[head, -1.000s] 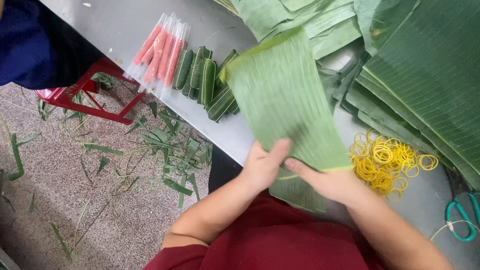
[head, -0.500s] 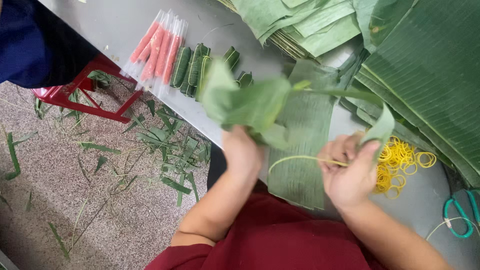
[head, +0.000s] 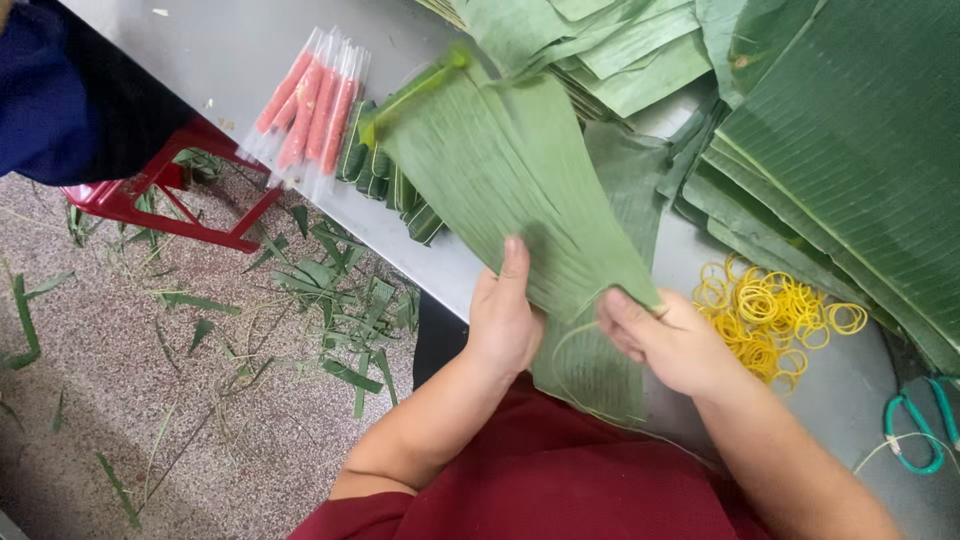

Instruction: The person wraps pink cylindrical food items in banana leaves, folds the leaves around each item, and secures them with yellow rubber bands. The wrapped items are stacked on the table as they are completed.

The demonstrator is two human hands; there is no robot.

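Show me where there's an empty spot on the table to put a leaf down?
Bare grey table shows left of the pink sticks, and a small patch lies between the yellow rubber bands and the scissors. The right side is crowded with stacked leaves.

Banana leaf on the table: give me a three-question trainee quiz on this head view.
1. True or false: both hands hold the leaf.
2. What lies just right of the right hand? A) rubber bands B) scissors C) sausages
3. What colour is the stool on the floor?

Key: 1 true, with the left hand on its near edge. 2 A, the yellow rubber bands. 3 red.
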